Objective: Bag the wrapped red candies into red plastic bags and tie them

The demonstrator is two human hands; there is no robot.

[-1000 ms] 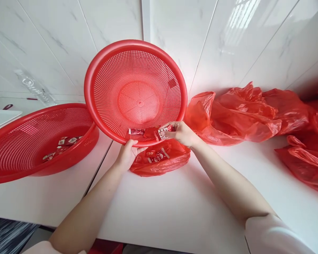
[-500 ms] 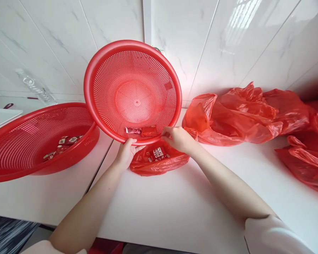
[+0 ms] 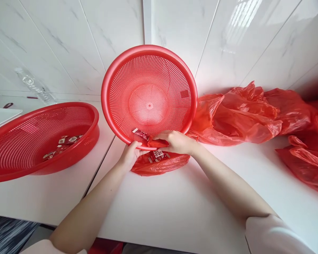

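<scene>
A red plastic colander basket (image 3: pixel 149 90) is tilted with its open side toward me. My left hand (image 3: pixel 130 155) grips its lower rim. Inside, near that rim, my right hand (image 3: pixel 175 141) is closed on a red packet (image 3: pixel 157 143). Beside it in the basket lies a small dark-red and white wrapped packet (image 3: pixel 140 133). Directly below the rim, an open red plastic bag (image 3: pixel 164 164) on the table holds some red and white packets (image 3: pixel 158 155); part of the bag is hidden by my hands and the rim.
A second red basket (image 3: pixel 92 130) stands at left with several wrapped packets (image 3: pixel 67 141) in it. Several red plastic bags (image 3: pixel 243 123) lie along the wall to the right. A clear plastic bottle (image 3: pixel 35 86) and a white tray (image 3: pixel 2 116) are at the back left.
The tilted basket has shifted right and slightly down, with my left hand moving along. My right hand has gone from the rim into the basket and taken hold of the red packet.
</scene>
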